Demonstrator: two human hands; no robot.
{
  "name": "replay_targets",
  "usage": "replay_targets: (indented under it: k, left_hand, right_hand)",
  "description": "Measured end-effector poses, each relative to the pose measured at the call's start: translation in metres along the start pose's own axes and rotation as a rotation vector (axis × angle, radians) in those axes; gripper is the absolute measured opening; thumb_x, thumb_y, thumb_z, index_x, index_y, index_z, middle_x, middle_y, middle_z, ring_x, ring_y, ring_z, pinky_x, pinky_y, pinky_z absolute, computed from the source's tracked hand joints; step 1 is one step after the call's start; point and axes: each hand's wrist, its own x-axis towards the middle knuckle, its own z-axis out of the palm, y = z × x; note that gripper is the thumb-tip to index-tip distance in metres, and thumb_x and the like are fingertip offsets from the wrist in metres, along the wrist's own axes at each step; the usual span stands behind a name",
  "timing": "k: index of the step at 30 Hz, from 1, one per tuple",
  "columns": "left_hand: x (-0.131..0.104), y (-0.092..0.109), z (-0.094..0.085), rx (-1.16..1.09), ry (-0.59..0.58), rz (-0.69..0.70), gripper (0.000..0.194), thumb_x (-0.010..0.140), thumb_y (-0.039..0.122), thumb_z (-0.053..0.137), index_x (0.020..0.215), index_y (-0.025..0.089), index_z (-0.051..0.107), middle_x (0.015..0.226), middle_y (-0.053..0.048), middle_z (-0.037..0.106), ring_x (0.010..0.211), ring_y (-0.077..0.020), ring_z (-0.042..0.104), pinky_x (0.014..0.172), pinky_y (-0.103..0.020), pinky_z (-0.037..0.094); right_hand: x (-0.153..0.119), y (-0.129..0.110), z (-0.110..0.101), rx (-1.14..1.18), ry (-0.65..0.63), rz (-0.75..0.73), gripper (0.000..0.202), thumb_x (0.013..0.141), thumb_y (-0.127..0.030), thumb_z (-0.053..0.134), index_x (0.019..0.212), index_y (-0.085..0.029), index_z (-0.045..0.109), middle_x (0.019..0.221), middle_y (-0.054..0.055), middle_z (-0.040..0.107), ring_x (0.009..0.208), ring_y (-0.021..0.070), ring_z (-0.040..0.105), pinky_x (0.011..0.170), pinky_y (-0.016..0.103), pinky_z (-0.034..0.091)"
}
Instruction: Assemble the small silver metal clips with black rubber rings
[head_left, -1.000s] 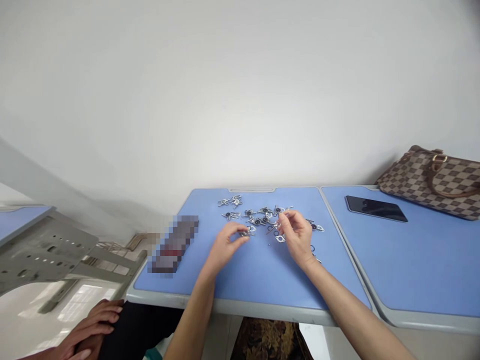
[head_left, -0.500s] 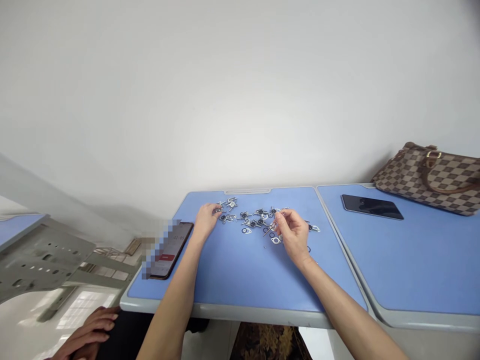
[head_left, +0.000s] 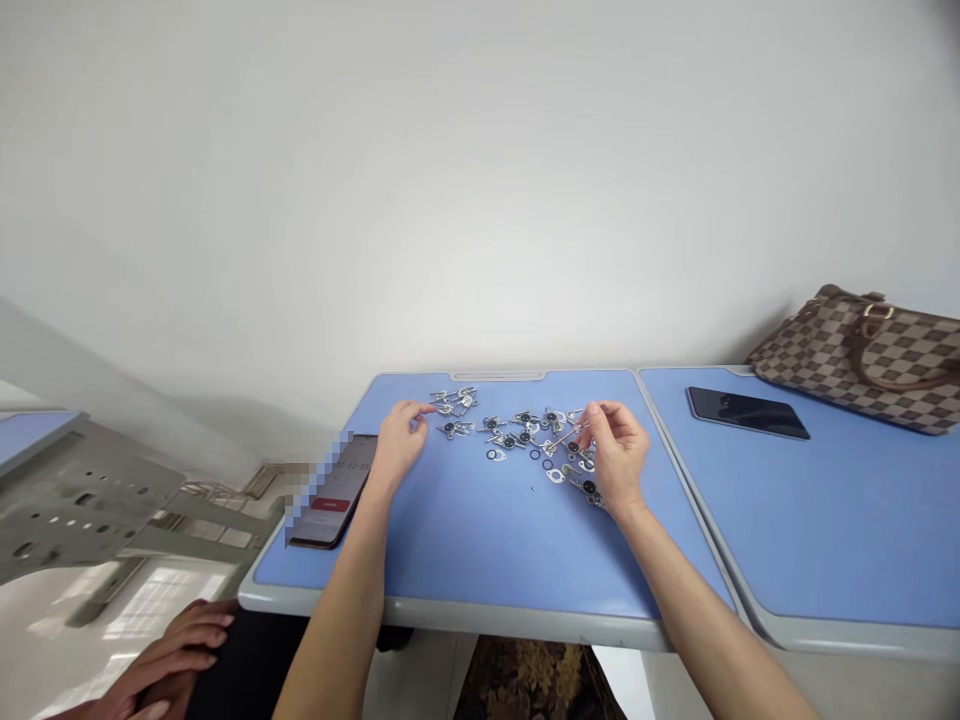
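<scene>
Small metal parts with black round pieces (head_left: 525, 420) lie scattered over the middle of the blue table (head_left: 480, 540). My left hand (head_left: 403, 440) is at the left of them, its fingers apart and nothing seen in it, beside a small pile of metal pieces (head_left: 456, 400). My right hand (head_left: 619, 450) pinches a thin metal part (head_left: 568, 436) above the right side of the spread. Flat oval gaskets (head_left: 555, 476) and dark rings lie below and left of its fingertips. More metal parts (head_left: 589, 488) rest close to the right palm.
A phone (head_left: 334, 495) with a lit screen lies near the table's left edge. On the adjoining right table are a dark phone (head_left: 748, 412) and a checkered handbag (head_left: 862, 355). Another person's hands (head_left: 176, 650) rest at the lower left. A white wall stands behind.
My right hand has moved right and slightly up with the thin part, uncovering metal parts. My left hand has drawn back left from the small pile, its fingers now apart.
</scene>
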Motion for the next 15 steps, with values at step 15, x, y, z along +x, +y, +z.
replay_targets:
  k: [15]
  left_hand:
    - [-0.015, 0.010, 0.011, -0.150, -0.163, -0.007, 0.017, 0.074, 0.024, 0.071, 0.092, 0.022, 0.070, 0.100, -0.007, 0.065, 0.105, -0.0296, 0.053, 0.102, -0.048, 0.036]
  right_hand:
    - [0.000, -0.001, 0.000, -0.021, 0.002, 0.003, 0.028, 0.081, -0.044, 0.069, 0.076, -0.019, 0.057, 0.064, -0.003, 0.059, 0.045, 0.0092, 0.051, 0.045, 0.024, 0.043]
